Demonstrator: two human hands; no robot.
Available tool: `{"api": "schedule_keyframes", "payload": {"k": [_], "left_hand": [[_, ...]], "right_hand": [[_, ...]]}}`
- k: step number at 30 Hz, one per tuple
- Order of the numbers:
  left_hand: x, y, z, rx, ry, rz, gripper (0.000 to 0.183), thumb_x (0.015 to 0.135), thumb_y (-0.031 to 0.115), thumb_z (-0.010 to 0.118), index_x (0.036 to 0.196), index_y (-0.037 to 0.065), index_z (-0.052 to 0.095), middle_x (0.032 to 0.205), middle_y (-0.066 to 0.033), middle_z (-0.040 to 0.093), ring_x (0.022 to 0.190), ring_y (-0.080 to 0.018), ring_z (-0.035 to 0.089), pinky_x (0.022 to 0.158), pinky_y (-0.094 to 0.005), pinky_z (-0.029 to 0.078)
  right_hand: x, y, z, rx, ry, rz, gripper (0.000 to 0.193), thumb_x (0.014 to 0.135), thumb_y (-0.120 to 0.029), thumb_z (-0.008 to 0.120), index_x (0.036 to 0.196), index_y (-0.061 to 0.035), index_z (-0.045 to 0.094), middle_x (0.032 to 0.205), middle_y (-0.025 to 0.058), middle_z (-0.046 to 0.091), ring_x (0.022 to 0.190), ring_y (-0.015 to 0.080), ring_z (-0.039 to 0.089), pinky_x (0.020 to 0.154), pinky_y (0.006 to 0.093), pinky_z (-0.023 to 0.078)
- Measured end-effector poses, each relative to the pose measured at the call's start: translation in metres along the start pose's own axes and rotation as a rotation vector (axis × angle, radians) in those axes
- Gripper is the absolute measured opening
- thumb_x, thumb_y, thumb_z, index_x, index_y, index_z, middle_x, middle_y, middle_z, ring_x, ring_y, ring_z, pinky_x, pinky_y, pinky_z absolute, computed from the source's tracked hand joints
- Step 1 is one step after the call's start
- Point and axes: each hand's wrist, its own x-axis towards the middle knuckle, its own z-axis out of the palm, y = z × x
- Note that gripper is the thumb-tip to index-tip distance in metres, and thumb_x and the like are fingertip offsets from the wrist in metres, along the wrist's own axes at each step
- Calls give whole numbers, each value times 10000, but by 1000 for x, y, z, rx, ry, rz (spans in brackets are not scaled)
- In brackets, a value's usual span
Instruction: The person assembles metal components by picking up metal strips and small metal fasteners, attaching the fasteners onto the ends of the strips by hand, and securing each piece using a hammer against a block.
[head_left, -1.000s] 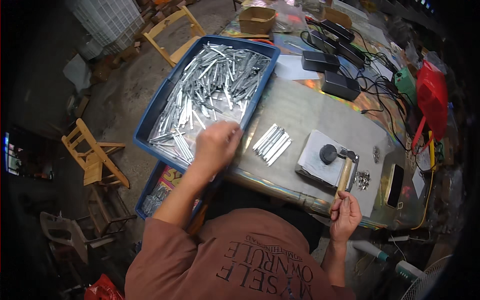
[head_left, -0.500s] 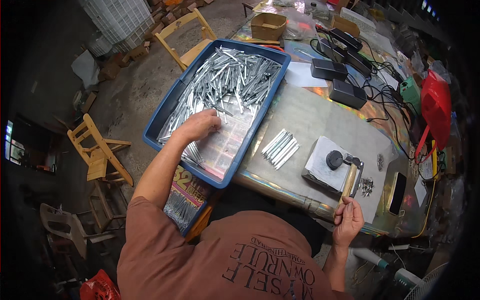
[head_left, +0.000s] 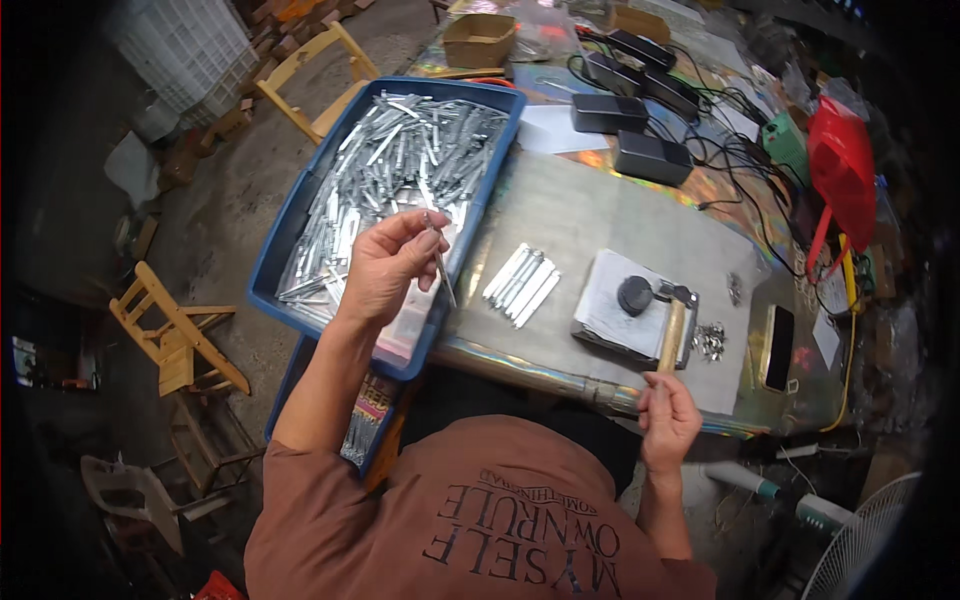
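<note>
Strip (head_left: 446, 281) now hangs by the right rim of the tray (head_left: 487, 180), pinched in the fingers of the left hand (head_left: 385, 265), lately down inside: one picked out. Right hand (head_left: 668, 418) still grips the hammer (head_left: 673, 335).

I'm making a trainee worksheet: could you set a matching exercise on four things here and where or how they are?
1. blue rectangular plastic tub
2. wooden-handled hammer
3. single thin silvery metal strip
4. round black block

A. held in the right hand
B. on the flat white sheet
C. held in the left hand
D. heaped with loose silvery pieces

Pairs: 1-D, 2-A, 3-C, 4-B
</note>
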Motion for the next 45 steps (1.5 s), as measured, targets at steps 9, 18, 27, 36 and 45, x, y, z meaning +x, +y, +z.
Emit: {"api": "schedule_keyframes", "payload": {"k": [9,18,27,36,45], "left_hand": [[-22,-43,75,-284,-90,-182,161,811,113,547,925,1,522,761,-83,567,561,-87,521,435,-175,420],[-46,-66,118,-360,-117,-336,165,795,100,567,915,-8,534,779,-85,569,566,-98,516,462,-192,425],[-52,-69,119,-87,-234,-288,79,785,48,564,816,-24,573,758,-55,576,548,-54,473,469,-172,389],[-49,-78,101,-52,-141,-246,142,779,131,594,800,-7,567,738,-83,563,489,-84,471,416,-196,383],[-53,-82,99,-8,-156,-275,152,780,141,594,800,-7,570,726,-70,561,494,-70,464,423,-190,377]], "right_hand": [[-5,-6,27,-70,-250,57,143,820,-68,493,909,15,567,627,50,536,574,96,511,525,224,410],[-9,-6,34,-27,-215,187,107,814,-100,535,821,6,551,605,48,536,537,82,496,505,229,413],[-3,-4,2,-256,-2,-180,100,779,-52,554,839,28,556,688,121,562,579,193,546,530,262,423],[55,60,-101,-803,372,-74,120,774,-97,510,833,-15,575,747,140,569,706,282,555,640,347,435],[63,82,-88,-1310,295,-38,90,759,-154,518,776,-66,512,786,111,532,781,290,510,659,423,359]]}}
